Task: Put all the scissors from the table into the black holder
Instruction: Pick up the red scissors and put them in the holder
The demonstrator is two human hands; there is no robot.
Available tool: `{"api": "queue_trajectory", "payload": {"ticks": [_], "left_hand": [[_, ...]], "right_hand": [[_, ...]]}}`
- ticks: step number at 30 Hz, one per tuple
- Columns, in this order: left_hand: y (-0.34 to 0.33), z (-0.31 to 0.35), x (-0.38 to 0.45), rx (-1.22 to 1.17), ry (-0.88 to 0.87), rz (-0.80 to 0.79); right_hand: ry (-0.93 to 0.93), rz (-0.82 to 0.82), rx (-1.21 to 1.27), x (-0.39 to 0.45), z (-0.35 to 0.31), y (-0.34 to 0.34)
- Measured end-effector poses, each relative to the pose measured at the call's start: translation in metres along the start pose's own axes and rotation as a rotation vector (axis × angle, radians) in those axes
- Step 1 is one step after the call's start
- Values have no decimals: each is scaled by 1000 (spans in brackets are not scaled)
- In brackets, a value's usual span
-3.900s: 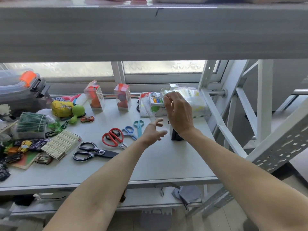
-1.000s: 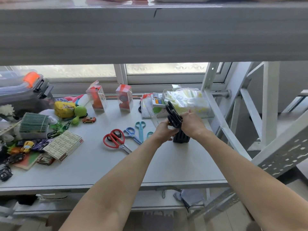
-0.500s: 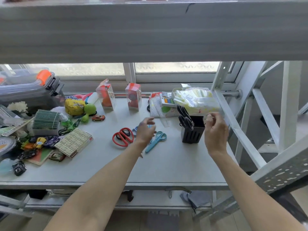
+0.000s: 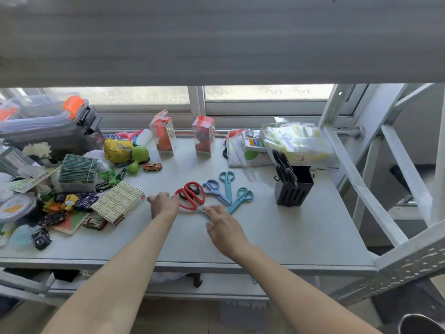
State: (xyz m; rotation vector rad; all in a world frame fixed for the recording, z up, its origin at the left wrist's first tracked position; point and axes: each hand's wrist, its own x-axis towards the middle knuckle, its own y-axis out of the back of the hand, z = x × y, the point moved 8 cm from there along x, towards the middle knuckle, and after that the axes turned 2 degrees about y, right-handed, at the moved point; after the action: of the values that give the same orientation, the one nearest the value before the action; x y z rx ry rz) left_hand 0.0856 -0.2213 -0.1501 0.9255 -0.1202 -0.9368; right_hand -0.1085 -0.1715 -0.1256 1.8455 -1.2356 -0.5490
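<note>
The black holder stands upright at the right of the grey table, with the black-handled scissors sticking out of it, handles up. Red-handled scissors lie flat at the table's middle. My left hand rests at their handles, fingertips touching the left loop. My right hand reaches their blade tip, fingers spread. Just to the right lie three small scissors: a blue pair, a teal pair and another teal pair.
Toy cars, a box of small packs, a green stack and plastic cases crowd the left side. Two clear boxes and a bag of packets stand at the back. A slanted metal frame runs along the right.
Both hands have dropped onto the table around the red scissors; the right hand came left, away from the holder. The black scissors, carried a second ago, stay in the holder.
</note>
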Motion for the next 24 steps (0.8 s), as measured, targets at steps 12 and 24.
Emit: {"api": "queue_trajectory", "payload": {"ticks": [12,24], "left_hand": [[0,38,-34,-560,-140,-216],[17,132,-149,-457,-810,-276]], "right_hand": [[-202,1,0,28,7,-1],[-37,485,486,-40,17,90]]}}
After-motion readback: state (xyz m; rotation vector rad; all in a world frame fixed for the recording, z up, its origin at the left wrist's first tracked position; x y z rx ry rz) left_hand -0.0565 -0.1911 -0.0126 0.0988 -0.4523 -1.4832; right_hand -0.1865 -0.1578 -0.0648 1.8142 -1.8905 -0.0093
